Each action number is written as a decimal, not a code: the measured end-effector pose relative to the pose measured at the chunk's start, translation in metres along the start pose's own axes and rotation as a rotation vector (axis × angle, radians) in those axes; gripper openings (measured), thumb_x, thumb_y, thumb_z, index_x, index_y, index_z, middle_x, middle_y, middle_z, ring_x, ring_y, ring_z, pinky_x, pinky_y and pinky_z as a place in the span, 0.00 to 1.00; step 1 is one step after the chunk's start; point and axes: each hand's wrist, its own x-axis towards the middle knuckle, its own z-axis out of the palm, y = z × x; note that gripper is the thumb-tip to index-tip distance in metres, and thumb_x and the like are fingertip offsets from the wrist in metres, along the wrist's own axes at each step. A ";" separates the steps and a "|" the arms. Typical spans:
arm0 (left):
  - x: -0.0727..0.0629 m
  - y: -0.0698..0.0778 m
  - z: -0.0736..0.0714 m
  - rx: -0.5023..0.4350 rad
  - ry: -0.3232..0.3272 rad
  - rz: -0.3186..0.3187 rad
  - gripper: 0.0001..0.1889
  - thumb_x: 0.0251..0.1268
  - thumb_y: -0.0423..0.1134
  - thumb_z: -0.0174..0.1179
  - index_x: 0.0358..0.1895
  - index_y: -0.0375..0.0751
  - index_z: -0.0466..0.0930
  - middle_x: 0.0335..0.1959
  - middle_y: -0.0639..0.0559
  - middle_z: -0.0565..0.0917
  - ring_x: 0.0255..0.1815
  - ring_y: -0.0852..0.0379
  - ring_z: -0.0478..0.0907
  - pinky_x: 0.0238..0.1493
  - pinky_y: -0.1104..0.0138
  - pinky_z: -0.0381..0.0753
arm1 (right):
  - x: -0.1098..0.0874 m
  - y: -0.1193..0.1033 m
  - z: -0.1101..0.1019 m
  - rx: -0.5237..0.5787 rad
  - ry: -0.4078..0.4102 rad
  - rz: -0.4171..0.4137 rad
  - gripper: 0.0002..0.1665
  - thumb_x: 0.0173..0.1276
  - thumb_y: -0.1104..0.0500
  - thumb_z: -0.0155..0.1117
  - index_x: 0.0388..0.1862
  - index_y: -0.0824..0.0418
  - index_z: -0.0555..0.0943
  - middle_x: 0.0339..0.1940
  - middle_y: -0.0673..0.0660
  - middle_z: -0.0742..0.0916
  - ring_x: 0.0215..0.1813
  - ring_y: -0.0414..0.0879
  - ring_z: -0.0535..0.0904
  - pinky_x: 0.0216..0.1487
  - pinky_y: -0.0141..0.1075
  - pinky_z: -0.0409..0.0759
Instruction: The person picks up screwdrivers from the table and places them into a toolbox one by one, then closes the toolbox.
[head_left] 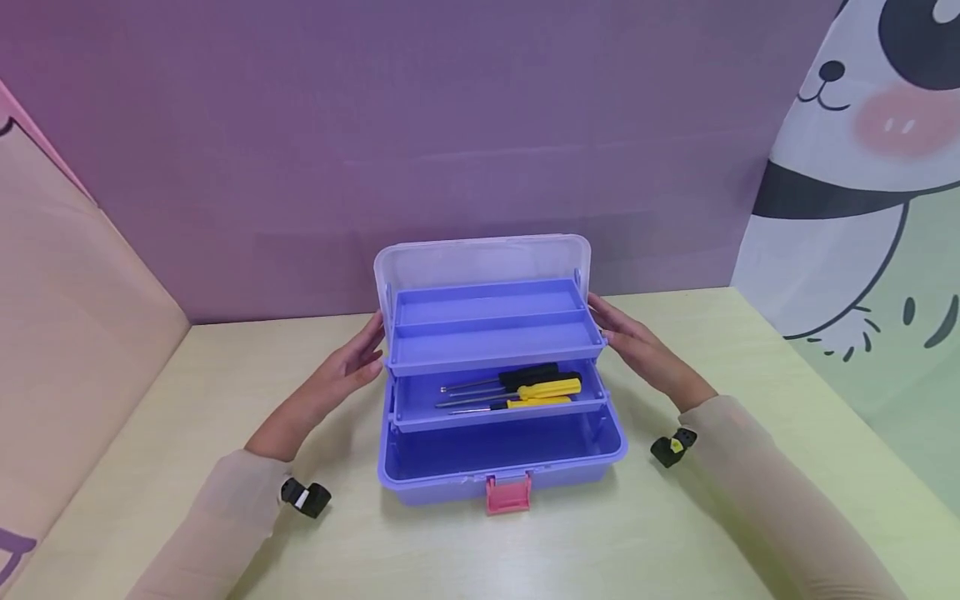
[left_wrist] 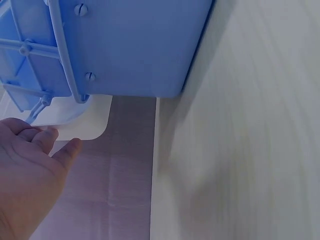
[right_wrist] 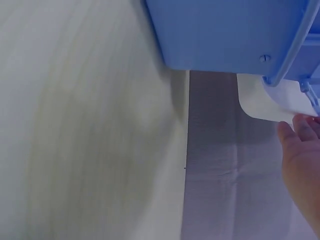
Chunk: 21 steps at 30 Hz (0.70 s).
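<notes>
A purple toolbox [head_left: 502, 490] stands unfolded, its clear lid [head_left: 480, 254] tipped back and two tiers raised. The upper tray [head_left: 491, 337] holds nothing. In the lower tray lie screwdrivers, two with yellow handles [head_left: 551, 388] and two with black handles [head_left: 528, 375]. My left hand [head_left: 348, 362] is at the lid's left side, fingertips at its edge, also seen in the left wrist view. My right hand [head_left: 633, 342] is at the lid's right side in the same way, its fingers fairly straight. Some fingertips are hidden behind the lid.
The toolbox rests on a pale wooden table [head_left: 315, 550]. A purple wall panel [head_left: 480, 125] rises close behind the lid. A pink latch [head_left: 508, 495] hangs down at the front. Side panels stand left and right, the right one printed with a panda.
</notes>
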 end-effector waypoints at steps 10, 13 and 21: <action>0.000 0.004 0.000 -0.025 0.006 0.018 0.36 0.74 0.39 0.46 0.75 0.38 0.36 0.77 0.43 0.39 0.75 0.41 0.38 0.69 0.72 0.56 | -0.002 -0.010 0.007 -0.072 0.067 0.010 0.34 0.75 0.57 0.38 0.77 0.59 0.44 0.78 0.58 0.51 0.76 0.58 0.46 0.70 0.61 0.46; 0.001 0.007 -0.001 -0.052 0.008 0.023 0.36 0.74 0.38 0.46 0.75 0.39 0.36 0.77 0.44 0.38 0.76 0.42 0.37 0.65 0.79 0.58 | -0.001 -0.012 0.008 -0.098 0.090 0.008 0.34 0.75 0.56 0.39 0.77 0.58 0.46 0.77 0.57 0.53 0.76 0.57 0.48 0.70 0.60 0.49; 0.002 0.017 -0.001 -0.036 0.048 -0.004 0.36 0.71 0.34 0.48 0.75 0.39 0.37 0.77 0.44 0.39 0.75 0.40 0.40 0.70 0.59 0.51 | 0.001 -0.019 0.013 -0.106 0.128 0.008 0.34 0.75 0.56 0.42 0.77 0.56 0.49 0.77 0.55 0.55 0.76 0.54 0.50 0.71 0.56 0.52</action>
